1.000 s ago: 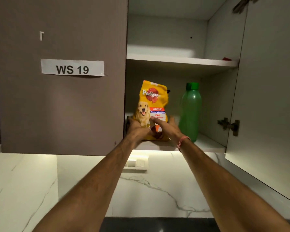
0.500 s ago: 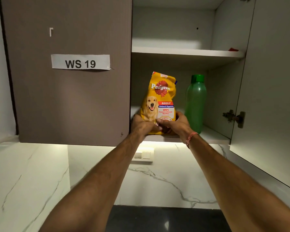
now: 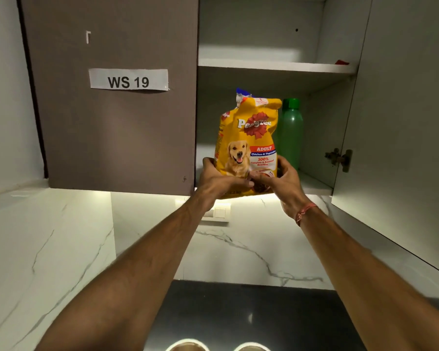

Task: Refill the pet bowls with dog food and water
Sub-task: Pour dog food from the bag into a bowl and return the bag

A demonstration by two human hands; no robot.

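Both hands hold one yellow dog food bag (image 3: 249,145) by its lower part: the left hand (image 3: 218,182) wraps the bag's bottom left corner, thumb across the front, and the right hand (image 3: 280,182) curls its grip round the bottom right corner, thumb on the front too. The bag is upright, at the front edge of the lower shelf (image 3: 314,184) of an open wall cupboard; whether its base touches the shelf cannot be told.

Far left is a pale marble wall (image 3: 36,249). Next comes one closed brown cupboard door (image 3: 112,135) with a single white label (image 3: 128,79) reading WS 19. Below the cupboard, half hidden behind the left wrist, sits one white wall switch plate (image 3: 219,214). Behind the bag, just to its right and partly covered by it, stands one green bottle (image 3: 290,133) with a green cap, upright on the same shelf. One upper shelf (image 3: 276,65) carries a small red thing (image 3: 342,62) at its right end, too small to identify. Right of the bottle, a metal hinge (image 3: 338,158) is fixed to the open cupboard door (image 3: 403,122), which swings out on the right.

One red thread band (image 3: 305,213) circles the right wrist. Down below lies a dark surface (image 3: 238,312), and at the bottom edge the rims of two pale bowls (image 3: 188,345) show side by side, mostly cut off.
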